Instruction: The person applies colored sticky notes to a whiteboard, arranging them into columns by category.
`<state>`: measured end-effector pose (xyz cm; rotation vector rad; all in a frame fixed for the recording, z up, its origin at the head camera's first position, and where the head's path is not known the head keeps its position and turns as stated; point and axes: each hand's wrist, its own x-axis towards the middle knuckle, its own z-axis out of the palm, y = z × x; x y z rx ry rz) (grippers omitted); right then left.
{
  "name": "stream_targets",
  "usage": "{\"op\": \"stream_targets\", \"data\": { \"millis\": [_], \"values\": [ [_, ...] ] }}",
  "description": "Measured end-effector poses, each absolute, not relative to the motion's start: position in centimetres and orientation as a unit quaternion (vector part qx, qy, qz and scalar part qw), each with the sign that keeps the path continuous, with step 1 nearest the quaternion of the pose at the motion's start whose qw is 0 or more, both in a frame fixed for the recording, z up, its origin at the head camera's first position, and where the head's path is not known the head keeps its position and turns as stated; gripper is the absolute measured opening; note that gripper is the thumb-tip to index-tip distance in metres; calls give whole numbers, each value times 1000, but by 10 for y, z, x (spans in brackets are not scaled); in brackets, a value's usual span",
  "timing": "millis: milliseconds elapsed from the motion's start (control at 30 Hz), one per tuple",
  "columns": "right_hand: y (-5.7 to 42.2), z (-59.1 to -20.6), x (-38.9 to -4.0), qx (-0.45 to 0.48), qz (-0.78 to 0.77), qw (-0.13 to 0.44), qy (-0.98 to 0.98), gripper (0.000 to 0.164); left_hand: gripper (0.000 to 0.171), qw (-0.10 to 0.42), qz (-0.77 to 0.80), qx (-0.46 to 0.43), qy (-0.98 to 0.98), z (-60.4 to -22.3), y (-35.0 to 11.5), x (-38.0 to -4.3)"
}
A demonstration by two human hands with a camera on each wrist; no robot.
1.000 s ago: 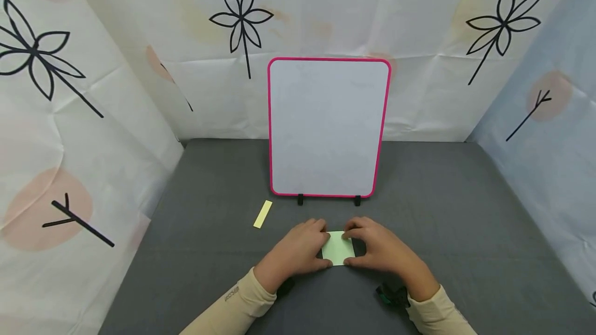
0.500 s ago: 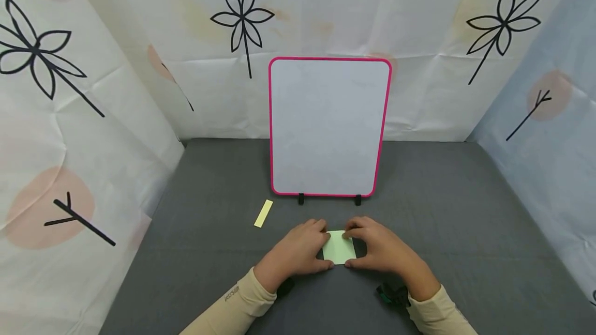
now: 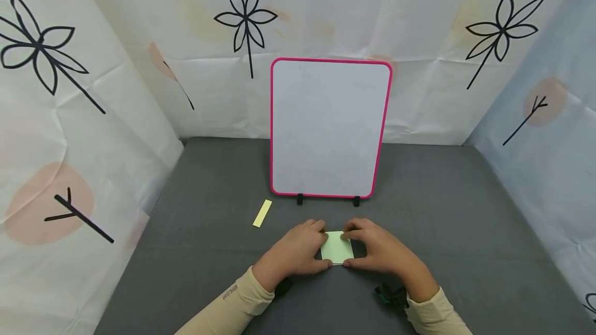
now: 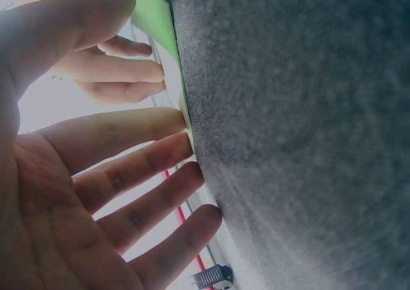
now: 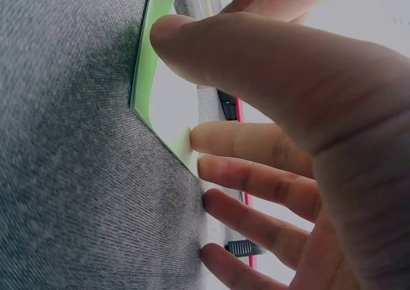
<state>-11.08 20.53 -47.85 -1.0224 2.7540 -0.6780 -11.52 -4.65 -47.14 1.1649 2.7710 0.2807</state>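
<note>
A light green square of paper (image 3: 337, 248), like a sticky note, lies on the grey table between both hands. My left hand (image 3: 300, 249) touches its left side, index fingertip near the far corner and thumb at the near edge. On the right side, my right hand (image 3: 379, 248) rests in the same way, thumb at the near edge and fingertips near the far corner. In the left wrist view, the fingers (image 4: 138, 165) are spread and nearly straight. The right wrist view shows the thumb (image 5: 186, 43) on the paper's edge (image 5: 144, 88). The paper's underside is hidden.
A whiteboard (image 3: 330, 128) with a pink frame stands upright behind the hands on small black feet (image 3: 300, 199). A pale yellow paper strip (image 3: 263, 213) lies left of the hands. Printed cloth walls (image 3: 195, 92) enclose the table (image 3: 433, 211) at the back and sides.
Both hands stay at the paper's sides with almost no movement. The head view has shifted and tilted slightly.
</note>
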Motion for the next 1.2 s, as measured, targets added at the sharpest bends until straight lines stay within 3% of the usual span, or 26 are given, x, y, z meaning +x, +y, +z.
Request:
{"op": "stream_targets", "data": {
  "millis": [300,600,800,967,1200],
  "values": [
    [203,-479,-112,-346,-230,52,908,45,30,54,104,385,915,-472,-49,-117],
    [197,-478,-110,-380,-278,40,881,16,25,37,119,393,911,-475,-51,-116],
    [197,-477,-111,-396,-312,53,862,7,24,31,126,395,910,-473,-51,-116],
    [195,-478,-112,-379,-336,95,857,8,25,30,128,394,910,-475,-51,-116],
    [192,-479,-112,-367,-335,100,862,14,22,39,143,396,906,-474,-53,-119]
  ]
}}
